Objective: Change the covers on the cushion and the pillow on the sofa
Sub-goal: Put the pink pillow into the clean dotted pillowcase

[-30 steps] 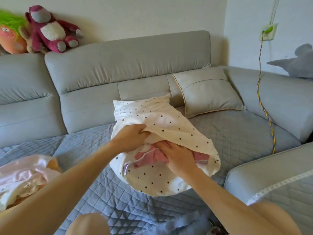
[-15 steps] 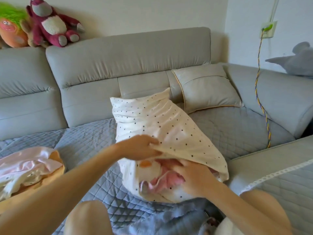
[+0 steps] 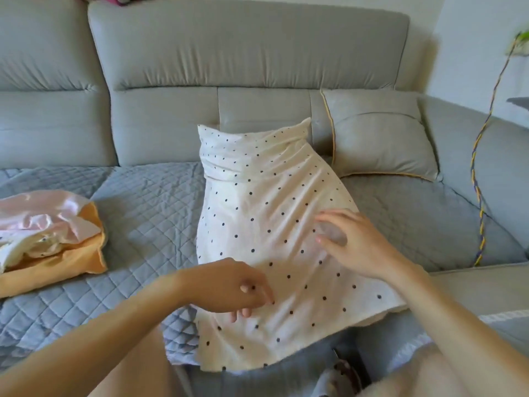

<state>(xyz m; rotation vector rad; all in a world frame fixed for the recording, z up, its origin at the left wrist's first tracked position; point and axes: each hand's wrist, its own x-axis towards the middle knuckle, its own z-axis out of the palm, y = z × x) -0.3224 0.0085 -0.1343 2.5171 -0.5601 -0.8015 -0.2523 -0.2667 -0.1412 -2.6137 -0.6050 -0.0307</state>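
The white, black-dotted fabric cover [image 3: 274,230] now sheathes its pillow, propped upright on the grey quilted sofa seat [image 3: 148,202]. The left hand [image 3: 229,287] rests loosely curled on the lower cloth; the right hand [image 3: 352,242] hovers spread over it, fingers gripping nothing. The stuffing step looks finished; next, probably, close the open bottom hem. The grey cushion [image 3: 380,138] waits behind.

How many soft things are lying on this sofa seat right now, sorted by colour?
White with dark dots: 1, the pillow standing upright in the middle.
Grey with yellow piping: 1, the cushion leaning on the backrest.
Pink: 1, the crumpled cover at the left.
Orange: 1, the cloth under the pink one.
Total: 4
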